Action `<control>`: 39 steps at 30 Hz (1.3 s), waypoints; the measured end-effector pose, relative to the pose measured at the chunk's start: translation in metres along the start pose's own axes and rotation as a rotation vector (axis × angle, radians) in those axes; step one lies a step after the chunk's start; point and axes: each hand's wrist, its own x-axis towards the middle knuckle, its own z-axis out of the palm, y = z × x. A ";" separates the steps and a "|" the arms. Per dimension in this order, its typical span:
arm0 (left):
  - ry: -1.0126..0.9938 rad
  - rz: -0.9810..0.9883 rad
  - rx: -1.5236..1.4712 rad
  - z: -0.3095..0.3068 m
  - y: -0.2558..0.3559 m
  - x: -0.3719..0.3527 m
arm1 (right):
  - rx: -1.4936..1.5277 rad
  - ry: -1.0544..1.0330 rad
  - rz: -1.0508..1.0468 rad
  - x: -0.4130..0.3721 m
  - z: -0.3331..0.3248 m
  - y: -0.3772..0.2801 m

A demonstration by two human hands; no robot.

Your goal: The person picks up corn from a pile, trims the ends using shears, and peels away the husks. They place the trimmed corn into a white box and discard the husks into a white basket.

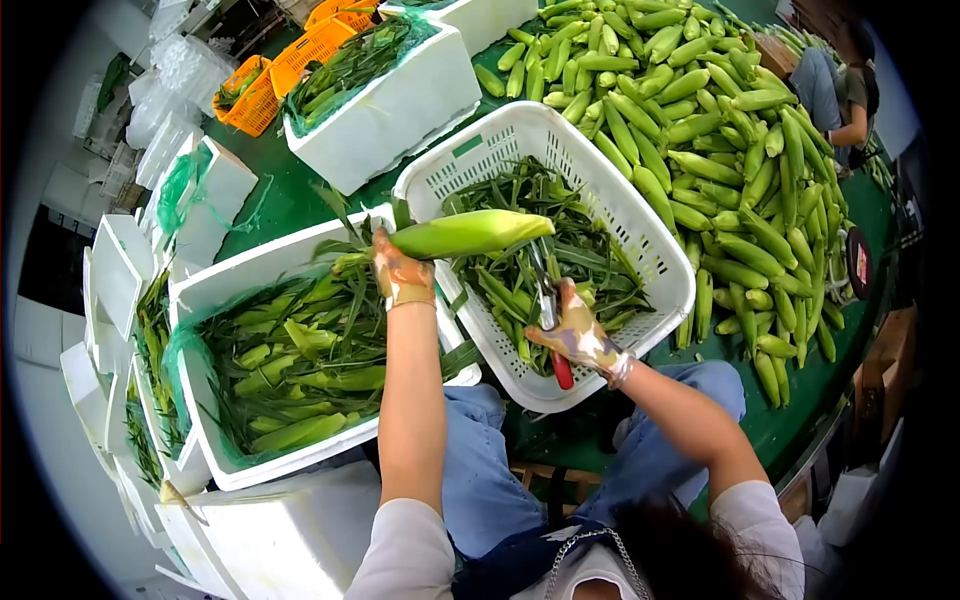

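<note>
My gloved left hand (402, 268) is closed around the stalk end of an ear of corn (470, 233) in its green husk. The ear lies level, tip to the right, above the white plastic basket (672, 285). Held in my gloved right hand (583, 335) is a pair of pruning shears (547, 305) with red handles, blades pointing up toward the ear. Cut leaves and stalk ends (580, 225) fill the basket. Under my left forearm stands a white foam box (235, 470) lined with green net, holding ears of corn (300, 375) with long leaves.
A large heap of husked-green corn (720, 170) covers the right side. More foam boxes (390, 105) and orange crates (318, 48) stand at the upper left. Foam lids (115, 270) lean along the left. Another person (850, 95) sits beyond the heap.
</note>
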 end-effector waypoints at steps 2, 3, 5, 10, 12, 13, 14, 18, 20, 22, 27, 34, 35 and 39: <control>0.020 -0.048 0.029 -0.006 -0.009 0.001 | 0.093 0.005 -0.025 0.006 0.000 -0.012; 0.064 -0.094 0.078 -0.008 -0.013 -0.004 | 0.087 0.102 -0.103 0.010 0.006 -0.010; 0.094 -0.064 0.089 -0.014 -0.024 -0.002 | 0.034 0.160 -0.130 0.013 0.011 -0.007; 0.010 -0.196 0.012 -0.037 -0.013 0.004 | -0.402 0.277 -0.253 0.007 0.009 -0.004; 0.091 -0.159 0.066 -0.041 -0.006 0.007 | -0.386 0.228 -0.274 -0.001 0.012 -0.002; 0.052 -0.184 0.083 -0.046 -0.004 0.010 | -0.343 0.215 -0.271 -0.006 0.014 0.002; 0.081 -0.194 0.067 -0.047 -0.004 0.015 | -0.302 0.203 -0.267 -0.009 0.016 0.005; -0.025 -0.120 0.064 -0.049 -0.027 0.008 | -0.271 0.258 -0.215 -0.006 0.016 0.003; 0.076 -0.178 0.158 -0.067 -0.052 0.032 | -0.084 0.175 -0.201 0.000 0.003 -0.010; 0.059 -0.219 0.082 -0.057 -0.052 0.017 | 0.003 0.103 -0.033 0.003 -0.005 -0.012; 0.237 0.113 0.181 -0.058 -0.038 0.031 | -0.164 0.188 -0.061 0.000 0.005 0.033; 0.125 0.036 0.696 -0.007 -0.005 0.006 | 0.630 -0.210 0.279 -0.012 -0.026 0.028; 0.077 0.000 0.713 0.000 -0.012 -0.003 | 0.562 -0.259 0.210 -0.015 -0.028 0.013; -0.182 -0.219 0.502 0.044 -0.031 -0.044 | 0.411 -0.059 -0.119 -0.011 -0.002 0.013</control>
